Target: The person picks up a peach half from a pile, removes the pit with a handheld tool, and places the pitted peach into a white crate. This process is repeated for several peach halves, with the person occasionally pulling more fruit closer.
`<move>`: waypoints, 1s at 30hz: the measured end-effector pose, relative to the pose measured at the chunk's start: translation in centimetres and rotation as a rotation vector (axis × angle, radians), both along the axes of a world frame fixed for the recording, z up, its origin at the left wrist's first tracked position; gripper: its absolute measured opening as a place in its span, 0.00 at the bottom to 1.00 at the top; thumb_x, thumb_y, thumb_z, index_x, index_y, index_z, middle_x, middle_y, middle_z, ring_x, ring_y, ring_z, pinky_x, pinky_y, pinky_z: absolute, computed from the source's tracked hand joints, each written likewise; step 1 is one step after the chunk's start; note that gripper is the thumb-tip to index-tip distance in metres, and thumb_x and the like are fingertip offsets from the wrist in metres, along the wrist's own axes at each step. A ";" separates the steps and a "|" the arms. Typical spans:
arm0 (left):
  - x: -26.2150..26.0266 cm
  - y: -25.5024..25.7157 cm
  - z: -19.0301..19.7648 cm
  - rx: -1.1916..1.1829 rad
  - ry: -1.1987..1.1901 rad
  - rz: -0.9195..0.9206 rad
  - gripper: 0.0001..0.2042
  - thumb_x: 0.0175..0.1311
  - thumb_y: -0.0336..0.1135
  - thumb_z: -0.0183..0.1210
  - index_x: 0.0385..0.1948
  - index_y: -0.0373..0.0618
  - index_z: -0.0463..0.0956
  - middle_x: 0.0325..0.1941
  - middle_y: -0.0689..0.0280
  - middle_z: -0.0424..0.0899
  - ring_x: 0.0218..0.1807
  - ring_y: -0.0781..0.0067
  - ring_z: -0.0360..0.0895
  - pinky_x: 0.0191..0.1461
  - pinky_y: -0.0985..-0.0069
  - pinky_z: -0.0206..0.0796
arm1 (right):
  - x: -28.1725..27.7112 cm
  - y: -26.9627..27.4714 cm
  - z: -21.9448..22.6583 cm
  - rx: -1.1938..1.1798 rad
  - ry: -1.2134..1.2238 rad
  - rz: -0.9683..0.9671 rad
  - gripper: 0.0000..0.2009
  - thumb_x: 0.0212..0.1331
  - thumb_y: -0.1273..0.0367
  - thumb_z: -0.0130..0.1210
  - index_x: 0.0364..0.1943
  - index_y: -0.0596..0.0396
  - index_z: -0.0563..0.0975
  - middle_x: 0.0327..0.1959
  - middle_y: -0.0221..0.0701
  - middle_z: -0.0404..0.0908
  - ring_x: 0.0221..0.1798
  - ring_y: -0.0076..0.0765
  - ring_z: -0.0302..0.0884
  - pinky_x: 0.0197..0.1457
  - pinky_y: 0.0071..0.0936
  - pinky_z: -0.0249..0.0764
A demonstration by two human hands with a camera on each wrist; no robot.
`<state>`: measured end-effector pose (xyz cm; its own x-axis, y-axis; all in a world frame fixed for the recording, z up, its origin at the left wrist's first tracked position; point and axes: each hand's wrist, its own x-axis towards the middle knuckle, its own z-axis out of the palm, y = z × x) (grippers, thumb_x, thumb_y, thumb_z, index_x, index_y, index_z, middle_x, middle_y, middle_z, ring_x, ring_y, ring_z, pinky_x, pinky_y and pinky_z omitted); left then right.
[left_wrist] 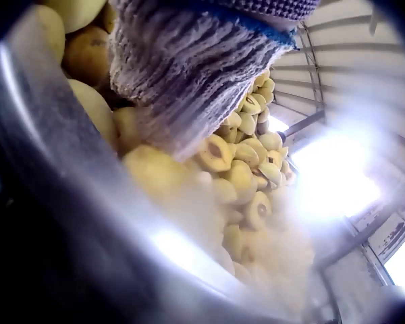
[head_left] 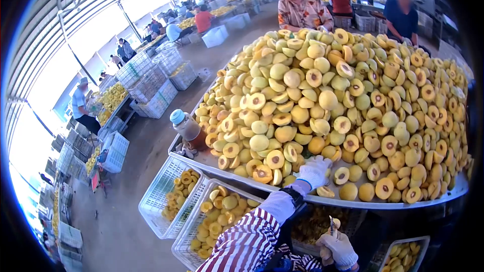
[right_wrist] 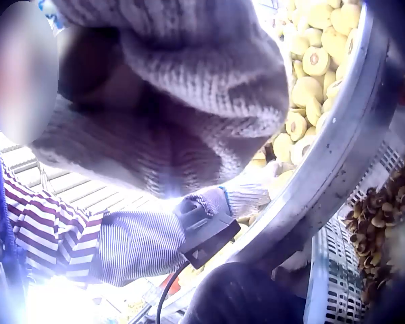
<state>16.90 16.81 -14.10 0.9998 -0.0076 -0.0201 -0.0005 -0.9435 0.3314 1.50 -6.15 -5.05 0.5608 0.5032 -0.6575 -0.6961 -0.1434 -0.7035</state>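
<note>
Halved yellow fruit [head_left: 302, 95] lies in a large heap on a metal-edged table. My left hand [head_left: 313, 172], in a pale knit glove, reaches over the table's near edge with relaxed fingers at the foot of the heap; in the left wrist view the glove [left_wrist: 182, 74] hides the fingertips. Below the edge, my gloved right hand [head_left: 337, 248] grips a slim tool [head_left: 331, 229], with a small yellow piece [head_left: 336, 223] by its upper end. In the right wrist view the glove [right_wrist: 182, 101] fills the upper part, and the tool cannot be made out.
Two white crates of fruit [head_left: 174, 163] [head_left: 194, 221] stand left of my left arm. A crate of brown-yellow pieces [right_wrist: 374, 236] sits below the table edge, another crate [head_left: 426, 247] at lower right. A blue-lidded jar [head_left: 187, 127] stands on the table's left corner. People work beyond the heap.
</note>
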 end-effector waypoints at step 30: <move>-14.3 -3.8 11.5 -2.064 0.062 0.097 0.23 0.70 0.42 0.57 0.62 0.41 0.66 0.59 0.57 0.77 0.56 0.64 0.78 0.50 0.69 0.78 | -1.1 0.4 7.8 -0.272 -0.212 0.023 0.21 0.61 0.55 0.61 0.51 0.56 0.76 0.28 0.31 0.84 0.33 0.33 0.84 0.40 0.29 0.78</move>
<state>2.63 12.99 -2.60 0.9967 -0.0171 -0.0791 0.0659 0.7396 0.6699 0.42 -5.73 2.79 0.6896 0.3398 -0.6395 -0.5332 -0.3593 -0.7659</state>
